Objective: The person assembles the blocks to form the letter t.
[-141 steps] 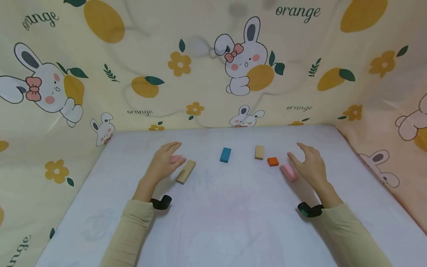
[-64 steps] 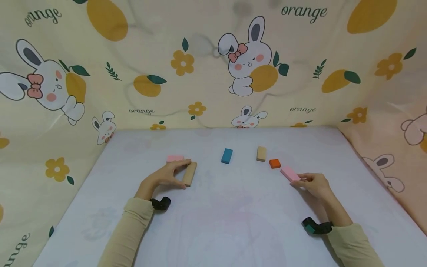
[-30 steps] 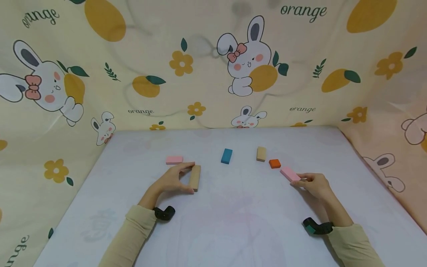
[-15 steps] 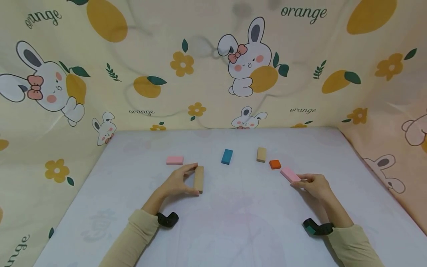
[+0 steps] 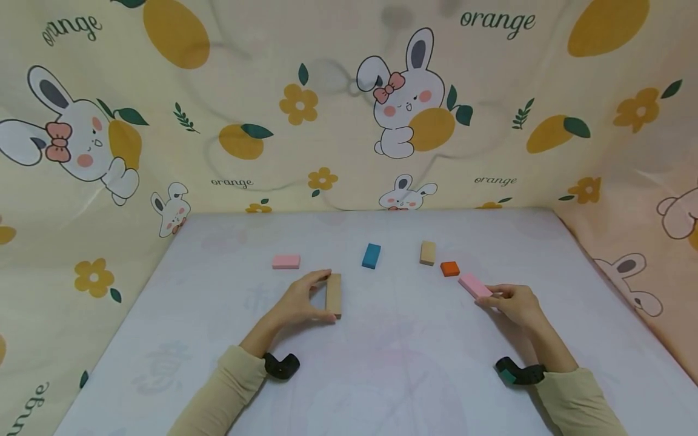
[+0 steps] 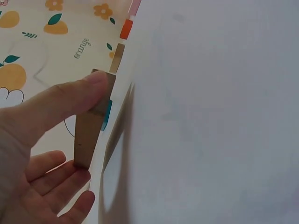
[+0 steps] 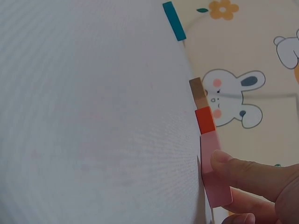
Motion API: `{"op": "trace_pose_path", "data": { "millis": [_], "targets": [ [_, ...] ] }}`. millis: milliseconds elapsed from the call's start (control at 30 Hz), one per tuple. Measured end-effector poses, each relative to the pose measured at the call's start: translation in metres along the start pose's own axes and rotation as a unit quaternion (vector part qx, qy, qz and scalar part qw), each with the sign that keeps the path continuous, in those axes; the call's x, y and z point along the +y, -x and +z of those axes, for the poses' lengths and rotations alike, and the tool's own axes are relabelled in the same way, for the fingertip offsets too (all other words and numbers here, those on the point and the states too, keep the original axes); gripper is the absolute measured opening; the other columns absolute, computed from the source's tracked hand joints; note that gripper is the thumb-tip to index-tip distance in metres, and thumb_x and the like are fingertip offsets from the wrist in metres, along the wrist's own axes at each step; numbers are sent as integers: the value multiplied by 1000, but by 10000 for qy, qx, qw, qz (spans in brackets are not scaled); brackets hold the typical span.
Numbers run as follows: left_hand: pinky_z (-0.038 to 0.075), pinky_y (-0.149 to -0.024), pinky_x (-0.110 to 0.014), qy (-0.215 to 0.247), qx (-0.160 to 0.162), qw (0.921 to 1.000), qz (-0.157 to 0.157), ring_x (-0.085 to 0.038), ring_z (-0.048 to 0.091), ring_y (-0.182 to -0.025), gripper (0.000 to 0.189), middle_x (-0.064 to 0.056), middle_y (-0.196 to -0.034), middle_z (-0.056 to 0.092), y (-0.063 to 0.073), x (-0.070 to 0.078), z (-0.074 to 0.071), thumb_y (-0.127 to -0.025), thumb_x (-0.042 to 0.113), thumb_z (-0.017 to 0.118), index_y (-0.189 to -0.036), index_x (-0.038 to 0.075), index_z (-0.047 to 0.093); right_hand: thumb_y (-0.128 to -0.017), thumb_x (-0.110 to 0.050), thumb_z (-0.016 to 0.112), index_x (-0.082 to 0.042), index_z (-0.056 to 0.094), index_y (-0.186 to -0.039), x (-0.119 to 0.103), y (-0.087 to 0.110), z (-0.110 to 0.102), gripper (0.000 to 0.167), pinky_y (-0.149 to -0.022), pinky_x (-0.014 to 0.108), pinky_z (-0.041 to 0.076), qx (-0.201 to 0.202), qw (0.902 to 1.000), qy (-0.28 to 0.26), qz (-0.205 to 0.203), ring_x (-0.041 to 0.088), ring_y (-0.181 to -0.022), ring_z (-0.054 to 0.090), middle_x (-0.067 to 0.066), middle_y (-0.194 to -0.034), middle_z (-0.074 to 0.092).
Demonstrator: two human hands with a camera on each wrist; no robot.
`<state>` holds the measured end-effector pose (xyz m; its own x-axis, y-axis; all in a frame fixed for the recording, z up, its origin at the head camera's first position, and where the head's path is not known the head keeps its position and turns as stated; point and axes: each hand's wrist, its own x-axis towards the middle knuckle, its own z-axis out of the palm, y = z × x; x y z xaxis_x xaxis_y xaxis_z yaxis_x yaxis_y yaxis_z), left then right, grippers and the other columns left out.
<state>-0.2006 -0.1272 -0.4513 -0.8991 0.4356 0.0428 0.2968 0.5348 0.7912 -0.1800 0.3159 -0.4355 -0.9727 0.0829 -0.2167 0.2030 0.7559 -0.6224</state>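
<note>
My left grip point(image 5: 296, 304) pinched the long wooden block point(image 5: 334, 296) end to end between thumb and fingers, left of the middle of the white counter point(image 5: 382, 381). My right grip point(image 5: 517, 302) held a pink block point(image 5: 474, 286) by its near end, the other end close to the orange block point(image 5: 449, 269).

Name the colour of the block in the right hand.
The block is pink, clearest in the right wrist view.

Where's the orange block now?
In the head view, the orange block lies right of centre, between the shorter tan block and the pink block held by the right hand.
</note>
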Motion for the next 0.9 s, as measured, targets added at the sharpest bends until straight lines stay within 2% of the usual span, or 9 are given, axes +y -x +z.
{"op": "trace_pose_path", "data": {
  "millis": [233, 400, 633, 900],
  "targets": [
    [41, -112, -48, 40, 89, 9999, -71, -32, 43, -140, 95, -16, -150, 45, 0, 5, 8, -64, 19, 90, -144, 2, 41, -85, -40, 71, 9, 56, -128, 0, 0, -1, 66, -60, 24, 32, -1, 10000, -5, -19, 21, -85, 42, 10, -88, 51],
    [43, -109, -50, -82, 296, 9994, 127, -34, 46, -136, 95, -19, -146, 48, 1, 7, 15, -63, 18, 90, -142, -2, 42, -85, -40, 71, 9, 56, -127, 0, 0, -1, 66, -61, 24, 32, 13, 10000, -20, -10, 22, -87, 43, 14, -92, 54],
    [40, -113, -46, 283, 151, 9995, -8, -32, 43, -139, 94, -18, -149, 45, 0, 13, 20, -65, 17, 90, -143, 0, 41, -85, -40, 71, 10, 56, -127, 0, 0, -1, 66, -62, 24, 32, 33, 10000, -25, -20, 23, -88, 42, 15, -94, 53],
    [41, -112, -48, 342, 208, 9992, 73, -32, 44, -138, 94, -18, -148, 47, -2, 17, 26, -64, 19, 90, -142, 0, 42, -86, -37, 72, 10, 56, -126, -1, 1, 0, 64, -61, 23, 32, 45, 10000, -3, -63, 21, -86, 42, 13, -90, 53]
  ]
}}
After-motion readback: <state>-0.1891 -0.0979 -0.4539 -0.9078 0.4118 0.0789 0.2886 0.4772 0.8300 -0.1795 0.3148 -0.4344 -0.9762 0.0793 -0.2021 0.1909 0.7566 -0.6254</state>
